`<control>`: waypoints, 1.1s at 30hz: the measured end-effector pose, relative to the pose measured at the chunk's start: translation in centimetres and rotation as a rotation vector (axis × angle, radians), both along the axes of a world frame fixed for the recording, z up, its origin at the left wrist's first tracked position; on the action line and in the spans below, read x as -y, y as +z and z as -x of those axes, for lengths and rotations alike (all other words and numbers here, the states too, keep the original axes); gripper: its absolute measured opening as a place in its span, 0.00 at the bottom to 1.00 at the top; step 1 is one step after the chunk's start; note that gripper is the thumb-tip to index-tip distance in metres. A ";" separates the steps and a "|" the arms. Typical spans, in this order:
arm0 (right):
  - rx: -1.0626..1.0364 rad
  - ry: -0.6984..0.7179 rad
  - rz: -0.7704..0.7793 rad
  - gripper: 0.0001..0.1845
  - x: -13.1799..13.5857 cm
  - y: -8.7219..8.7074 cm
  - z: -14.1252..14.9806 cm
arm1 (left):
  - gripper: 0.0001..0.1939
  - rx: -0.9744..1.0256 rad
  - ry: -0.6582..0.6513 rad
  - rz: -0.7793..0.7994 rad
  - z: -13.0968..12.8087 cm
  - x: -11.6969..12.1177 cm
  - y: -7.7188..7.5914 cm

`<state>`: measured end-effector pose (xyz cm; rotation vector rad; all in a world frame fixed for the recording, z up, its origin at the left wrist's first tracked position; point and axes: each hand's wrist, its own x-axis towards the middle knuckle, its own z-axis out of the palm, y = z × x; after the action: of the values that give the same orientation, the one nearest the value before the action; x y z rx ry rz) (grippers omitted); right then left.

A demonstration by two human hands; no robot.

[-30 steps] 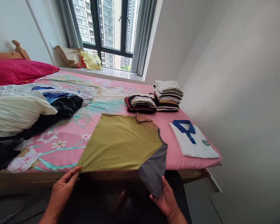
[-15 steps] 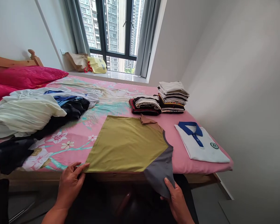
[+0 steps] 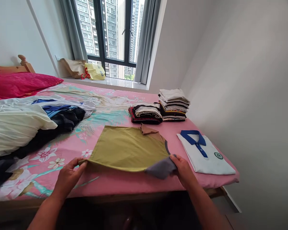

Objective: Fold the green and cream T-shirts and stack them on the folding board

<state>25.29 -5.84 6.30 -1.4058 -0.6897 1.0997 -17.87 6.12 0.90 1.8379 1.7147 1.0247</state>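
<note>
An olive-green T-shirt point(image 3: 127, 147) with one grey sleeve and one brown sleeve lies on the pink flowered bed, its hem to the left and neckline to the right. My left hand point(image 3: 70, 174) pinches the near corner of the hem. The grey sleeve point(image 3: 161, 167) is held by my right hand point(image 3: 182, 169), thumb on top. Between both hands the shirt's near edge is lifted and sags a little, while its far side rests flat on the sheet.
A folded white polo shirt with a blue collar point(image 3: 206, 155) lies to the right. Behind stand a low folded pile point(image 3: 146, 115) and a taller stack of clothes point(image 3: 174, 105). Loose clothes point(image 3: 19, 127) heap up on the left. The bed's front edge point(image 3: 124, 193) is close to me.
Both hands have risen and moved away from me, bringing the shirt's near edge up and inward over the bed. The grey sleeve, which hung over the bed's edge, is now above the sheet.
</note>
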 end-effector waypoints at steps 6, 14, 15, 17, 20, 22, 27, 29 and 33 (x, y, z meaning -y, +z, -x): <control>0.132 -0.130 0.045 0.21 -6.3 0.3 -4.9 | 0.26 -0.075 0.079 0.285 -1.9 -5.9 -0.3; 0.398 0.107 0.218 0.22 -1.5 -6.2 -7.3 | 0.42 0.160 -0.080 0.364 0.0 -4.9 -1.5; 0.473 0.144 0.192 0.24 -1.1 -6.6 -7.4 | 0.43 0.193 -0.091 0.379 0.0 -4.7 -1.4; 0.698 0.183 0.104 0.27 -0.8 -7.2 -7.4 | 0.44 0.269 -0.119 0.405 -0.2 -4.1 -1.3; 1.035 0.152 0.015 0.20 -0.9 -7.9 -7.1 | 0.43 0.301 -0.129 0.370 -0.5 -3.5 -1.8; 1.178 0.100 -0.022 0.14 -1.0 -8.1 -6.9 | 0.38 0.242 -0.078 0.296 -0.6 -3.3 -2.5; 1.334 0.019 -0.262 0.16 -0.8 -8.2 -7.8 | 0.29 0.092 -0.018 0.208 -0.2 -3.2 -4.1; 1.352 0.066 -0.291 0.23 -0.5 -8.6 -8.3 | 0.28 0.068 -0.009 0.195 0.0 -3.2 -4.4; 1.364 0.107 -0.266 0.21 -0.3 -9.8 -9.1 | 0.26 0.006 0.004 0.179 0.4 -3.3 -4.9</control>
<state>34.34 -5.50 -3.52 -1.7730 -1.7859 -0.0657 -18.23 9.39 -4.01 1.7183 1.7463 0.8474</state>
